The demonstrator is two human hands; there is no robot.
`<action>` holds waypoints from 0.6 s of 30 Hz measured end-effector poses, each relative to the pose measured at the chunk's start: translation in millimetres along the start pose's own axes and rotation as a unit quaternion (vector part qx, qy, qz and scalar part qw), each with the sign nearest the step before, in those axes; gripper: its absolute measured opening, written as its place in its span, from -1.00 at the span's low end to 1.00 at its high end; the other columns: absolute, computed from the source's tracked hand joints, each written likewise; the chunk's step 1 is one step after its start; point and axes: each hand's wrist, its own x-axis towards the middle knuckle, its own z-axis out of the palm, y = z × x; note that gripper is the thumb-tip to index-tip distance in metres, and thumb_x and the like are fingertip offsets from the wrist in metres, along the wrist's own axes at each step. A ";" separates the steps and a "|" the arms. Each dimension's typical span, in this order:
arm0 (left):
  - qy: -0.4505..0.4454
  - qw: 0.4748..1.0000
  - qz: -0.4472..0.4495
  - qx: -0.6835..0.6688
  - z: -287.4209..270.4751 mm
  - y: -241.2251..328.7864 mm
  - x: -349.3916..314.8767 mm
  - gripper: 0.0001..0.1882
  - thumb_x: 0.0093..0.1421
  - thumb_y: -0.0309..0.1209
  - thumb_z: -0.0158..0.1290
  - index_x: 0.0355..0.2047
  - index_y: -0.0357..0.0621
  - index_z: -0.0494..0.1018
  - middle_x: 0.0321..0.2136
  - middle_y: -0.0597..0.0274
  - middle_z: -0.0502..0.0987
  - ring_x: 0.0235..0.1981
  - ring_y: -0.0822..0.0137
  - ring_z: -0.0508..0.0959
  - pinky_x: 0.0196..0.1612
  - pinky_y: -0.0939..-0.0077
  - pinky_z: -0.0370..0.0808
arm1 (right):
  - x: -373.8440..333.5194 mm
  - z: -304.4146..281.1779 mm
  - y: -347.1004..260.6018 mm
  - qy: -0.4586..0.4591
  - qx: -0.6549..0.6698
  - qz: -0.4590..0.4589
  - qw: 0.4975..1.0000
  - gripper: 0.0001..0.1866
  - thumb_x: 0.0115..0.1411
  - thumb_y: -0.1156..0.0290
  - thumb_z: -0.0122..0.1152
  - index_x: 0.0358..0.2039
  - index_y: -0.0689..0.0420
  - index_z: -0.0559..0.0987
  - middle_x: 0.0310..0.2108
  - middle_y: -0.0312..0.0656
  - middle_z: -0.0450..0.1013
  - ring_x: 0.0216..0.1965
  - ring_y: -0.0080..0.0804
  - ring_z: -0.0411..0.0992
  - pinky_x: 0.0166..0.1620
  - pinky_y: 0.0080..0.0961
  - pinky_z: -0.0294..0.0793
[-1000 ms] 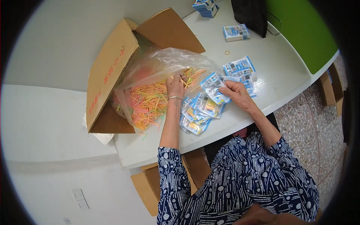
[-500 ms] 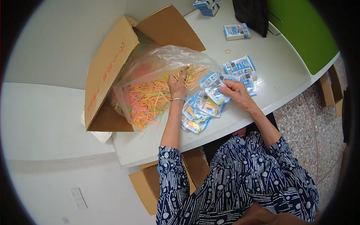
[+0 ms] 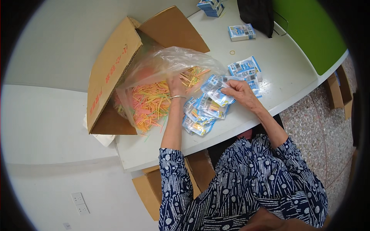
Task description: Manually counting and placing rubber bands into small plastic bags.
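My left hand [image 3: 178,85] reaches into a clear plastic bag [image 3: 165,65] full of thin coloured sticks [image 3: 148,104] and is closed on a small bunch of them. The bag lies in an open cardboard box [image 3: 111,73] tipped on its side. My right hand [image 3: 236,91] holds a small blue-and-white printed packet [image 3: 216,88] by its edge, just above the white table [image 3: 277,65]. Several filled packets [image 3: 202,115] lie in a pile below both hands.
More empty packets [image 3: 244,67] lie right of my right hand. A small blue-and-white box [image 3: 241,32] and a stack of such boxes [image 3: 210,5] sit farther back, by a black bag [image 3: 256,15]. Cardboard boxes [image 3: 154,188] stand on the floor under the table.
My left hand has stayed in the bag, shifting a little among the sticks. My right hand has kept its packet with almost no movement.
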 end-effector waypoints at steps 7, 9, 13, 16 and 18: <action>-0.013 0.975 -0.053 -0.216 20.2 34.8 -27.5 -0.83 0.23 -0.36 -0.01 -0.27 -0.21 0.36 -0.36 0.10 0.50 -0.34 0.21 0.52 -0.25 0.32 0.55 | 5.8 -4.2 -0.3 -0.060 0.009 0.025 0.998 -0.78 0.15 0.34 0.20 -0.52 0.23 0.56 -0.62 -0.48 0.34 -0.53 -0.79 0.20 -0.47 -0.74 0.16; -0.017 0.978 -0.023 -0.208 25.8 35.4 -38.2 -0.81 0.25 -0.34 -0.05 -0.25 -0.20 0.36 -0.38 0.12 0.49 -0.38 0.24 0.52 -0.28 0.33 0.55 | 6.5 -3.3 2.2 -0.067 0.028 0.036 0.997 -0.79 0.14 0.34 0.20 -0.51 0.23 0.57 -0.61 -0.48 0.36 -0.52 -0.79 0.21 -0.46 -0.75 0.17; -0.053 0.978 -0.004 -0.200 49.5 51.8 -54.5 -0.76 0.30 -0.27 -0.11 -0.23 -0.21 0.35 -0.41 0.14 0.49 -0.42 0.29 0.53 -0.31 0.35 0.54 | 3.8 -6.2 -3.4 -0.096 0.075 0.059 0.991 -0.82 0.14 0.34 0.21 -0.47 0.21 0.60 -0.57 -0.47 0.41 -0.49 -0.80 0.26 -0.43 -0.77 0.21; -0.110 0.971 -0.024 -0.211 51.9 55.9 -62.7 -0.73 0.30 -0.24 -0.11 -0.23 -0.23 0.34 -0.41 0.14 0.48 -0.43 0.31 0.53 -0.33 0.34 0.54 | 4.0 -3.4 0.1 -0.107 0.121 0.060 0.985 -0.82 0.15 0.34 0.20 -0.46 0.20 0.60 -0.57 -0.47 0.42 -0.49 -0.81 0.26 -0.43 -0.78 0.21; -0.107 0.972 -0.030 -0.208 53.3 57.1 -66.9 -0.74 0.30 -0.23 -0.11 -0.24 -0.21 0.33 -0.41 0.14 0.48 -0.43 0.32 0.52 -0.33 0.34 0.54 | 2.5 -5.7 1.2 -0.102 0.112 0.064 0.986 -0.81 0.15 0.34 0.20 -0.48 0.19 0.58 -0.58 -0.48 0.39 -0.50 -0.81 0.23 -0.44 -0.77 0.19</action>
